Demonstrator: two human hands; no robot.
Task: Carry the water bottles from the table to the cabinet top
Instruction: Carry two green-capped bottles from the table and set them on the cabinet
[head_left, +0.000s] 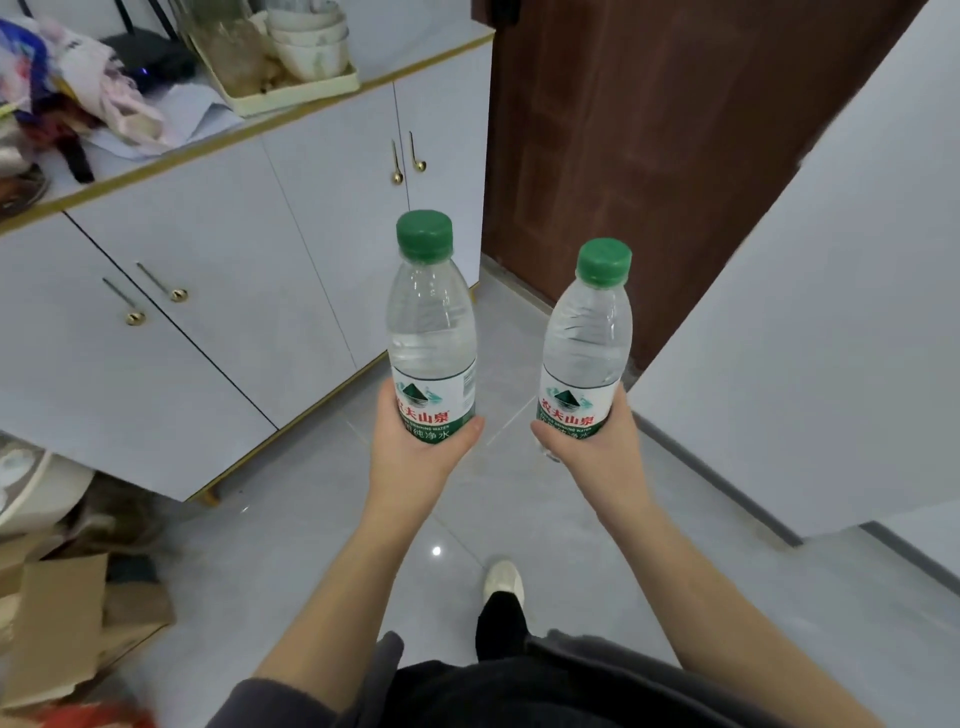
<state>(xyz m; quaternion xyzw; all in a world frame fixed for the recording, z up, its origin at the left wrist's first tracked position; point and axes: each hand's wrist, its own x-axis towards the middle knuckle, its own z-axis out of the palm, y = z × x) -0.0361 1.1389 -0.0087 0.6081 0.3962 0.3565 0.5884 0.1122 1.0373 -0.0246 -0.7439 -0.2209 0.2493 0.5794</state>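
My left hand (415, 447) grips one clear water bottle (430, 322) with a green cap around its label, holding it upright above the floor. My right hand (597, 441) grips a second, matching water bottle (587, 332) the same way, a little to the right. The white cabinet (218, 291) with gold trim stands to the left and ahead; its top (415, 47) is above and to the left of both bottles. The table is out of view.
The cabinet top carries a cream tray (291, 93) of bowls and jars, papers, bags and a black device. A brown door (649, 145) lies ahead, a white wall (831, 312) to the right. Cardboard (62, 623) is piled on the grey floor at lower left.
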